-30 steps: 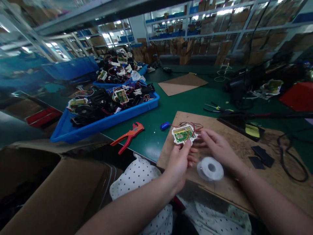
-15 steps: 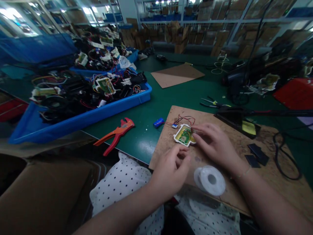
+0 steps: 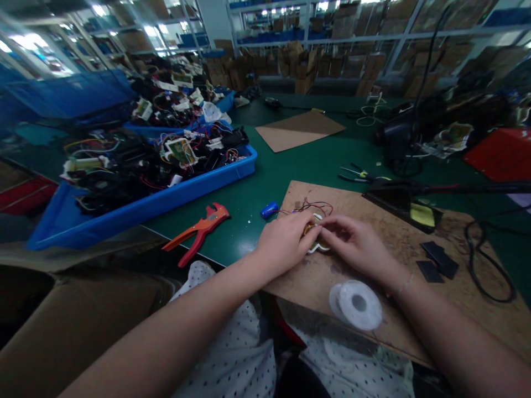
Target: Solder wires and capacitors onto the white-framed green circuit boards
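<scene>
A white-framed circuit board (image 3: 318, 248) lies on the brown work board, largely covered by my hands. My left hand (image 3: 284, 237) is closed over its left side, thumb and fingers at the frame. From the right, my right hand (image 3: 359, 243) pinches thumb and fingertips together above the board, touching the left fingertips. Whatever is between those fingertips is too small to make out. Just beyond, thin red and black wires (image 3: 319, 205) curl. A blue cylindrical battery (image 3: 269, 209) sits on the green table to the left, with a lead running toward the board.
Closer to me stands a clear spool (image 3: 359, 305). Red-orange cutters (image 3: 199, 232) lie left, beside a blue tray (image 3: 145, 205) heaped with wired parts. Pliers (image 3: 357, 174), a black holder with a yellow sponge (image 3: 422, 214) and black pads (image 3: 440, 261) are to the right.
My left hand has moved up and forward from the near edge onto the circuit board, covering it. My right fingers have closed into a pinch and shifted slightly left.
</scene>
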Demonstrator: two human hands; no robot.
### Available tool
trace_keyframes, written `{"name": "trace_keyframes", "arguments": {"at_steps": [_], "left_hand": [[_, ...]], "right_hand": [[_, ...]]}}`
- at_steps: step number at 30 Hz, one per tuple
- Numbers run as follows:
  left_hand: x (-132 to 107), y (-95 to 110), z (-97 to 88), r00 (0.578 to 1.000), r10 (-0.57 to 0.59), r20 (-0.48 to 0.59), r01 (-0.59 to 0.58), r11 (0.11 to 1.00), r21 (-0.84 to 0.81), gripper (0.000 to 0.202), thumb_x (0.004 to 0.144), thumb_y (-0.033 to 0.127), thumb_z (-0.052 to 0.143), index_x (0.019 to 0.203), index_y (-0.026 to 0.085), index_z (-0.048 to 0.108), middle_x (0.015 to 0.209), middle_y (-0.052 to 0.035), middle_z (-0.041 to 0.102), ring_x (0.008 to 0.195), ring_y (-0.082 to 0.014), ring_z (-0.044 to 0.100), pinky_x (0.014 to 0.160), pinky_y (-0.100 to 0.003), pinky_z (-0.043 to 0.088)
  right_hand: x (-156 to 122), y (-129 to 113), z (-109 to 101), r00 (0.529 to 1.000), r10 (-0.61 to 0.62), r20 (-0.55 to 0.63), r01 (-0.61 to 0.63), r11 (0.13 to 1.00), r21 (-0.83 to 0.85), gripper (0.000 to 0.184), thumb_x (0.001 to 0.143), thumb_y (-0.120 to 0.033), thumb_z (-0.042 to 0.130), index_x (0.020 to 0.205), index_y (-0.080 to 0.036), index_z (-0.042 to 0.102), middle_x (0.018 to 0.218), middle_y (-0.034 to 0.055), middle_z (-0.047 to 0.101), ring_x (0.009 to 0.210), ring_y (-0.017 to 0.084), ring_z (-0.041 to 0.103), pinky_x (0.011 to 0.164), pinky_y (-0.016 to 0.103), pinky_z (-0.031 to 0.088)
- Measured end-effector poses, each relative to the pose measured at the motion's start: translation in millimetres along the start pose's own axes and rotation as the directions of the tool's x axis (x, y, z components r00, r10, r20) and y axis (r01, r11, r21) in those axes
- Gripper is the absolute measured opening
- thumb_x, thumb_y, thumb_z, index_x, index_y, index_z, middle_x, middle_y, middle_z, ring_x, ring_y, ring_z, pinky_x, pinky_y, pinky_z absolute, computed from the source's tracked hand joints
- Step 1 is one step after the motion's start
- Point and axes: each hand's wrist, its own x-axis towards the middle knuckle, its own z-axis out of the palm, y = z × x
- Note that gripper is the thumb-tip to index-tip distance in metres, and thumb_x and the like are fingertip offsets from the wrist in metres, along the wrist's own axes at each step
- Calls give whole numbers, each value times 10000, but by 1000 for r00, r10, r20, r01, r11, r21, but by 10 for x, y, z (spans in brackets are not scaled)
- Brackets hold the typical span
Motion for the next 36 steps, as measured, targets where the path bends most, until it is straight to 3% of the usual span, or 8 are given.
{"name": "trace_keyframes", "arguments": {"at_steps": [10, 16, 19, 22, 24, 29, 32, 36], "left_hand": [[36, 17, -26, 994, -9, 105, 0, 997, 79, 245, 999, 318, 442, 912, 176, 623, 826, -59, 711, 714, -216, 660, 587, -288, 379], [-47, -277, -414, 988, -152, -18, 153, 984, 93, 247, 932, 298, 491, 737, 185, 593, 639, 7, 605, 559, -140, 527, 540, -265, 290], [-179, -512, -670, 913, -340, -224, 354, 935, 25, 256, 894, 298, 516, 671, 187, 575, 550, 36, 499, 525, -130, 471, 542, -262, 293], [-332, -658, -815, 846, -469, -253, 482, 876, -9, 274, 874, 304, 530, 627, 191, 566, 538, 39, 487, 521, -131, 462, 542, -265, 288], [-410, -689, -850, 849, -490, -196, 505, 863, 29, 361, 899, 355, 520, 576, 194, 525, 517, 34, 461, 515, -136, 441, 536, -275, 262], [-446, -607, -800, 865, -485, -127, 501, 848, 172, 500, 948, 526, 495, 577, 199, 574, 504, 13, 497, 511, -158, 476, 539, -285, 257], [-382, -461, -647, 902, -398, -165, 397, 917, -42, 299, 948, 454, 565, 829, 208, 687, 687, 10, 651, 627, -158, 594, 591, -259, 383], [-258, -190, -358, 964, -263, -46, 235, 917, -323, 167, 913, 288, 653, 1057, 210, 685, 952, 0, 744, 766, -141, 680, 701, -244, 502]], "right_hand": [[-7, -9, 30, 996, 82, 25, -82, 996, 20, 210, 948, -383, 575, 934, -200, 679, 760, 1, 667, 617, 106, 558, 569, 250, 407], [4, 22, 32, 982, 188, 18, -189, 977, 102, 238, 937, -423, 577, 922, -199, 657, 733, -2, 646, 601, 109, 536, 542, 248, 391], [-5, 43, 43, 975, 220, -2, -217, 965, 150, 263, 930, -450, 582, 935, -196, 649, 737, 3, 644, 610, 112, 544, 536, 244, 404], [-11, 50, 73, 983, 183, -29, -178, 975, 130, 262, 921, -455, 603, 957, -204, 670, 741, 0, 659, 574, 100, 530, 519, 241, 394], [-11, 48, 93, 987, 148, -61, -142, 985, 97, 258, 921, -454, 610, 979, -216, 689, 751, 0, 674, 570, 99, 542, 533, 246, 406], [-10, 15, 87, 993, 38, -114, -49, 995, -90, 234, 946, -429, 582, 1028, -238, 689, 853, 17, 703, 663, 128, 600, 629, 277, 443], [-22, -23, 60, 993, -9, -120, -16, 979, -204, 218, 966, -407, 546, 1053, -238, 651, 862, 17, 692, 688, 140, 604, 640, 286, 430], [-40, -64, 50, 990, -21, -138, -8, 979, -202, 194, 975, -384, 531, 1066, -232, 611, 802, 2, 658, 648, 128, 593, 620, 274, 422]]}}
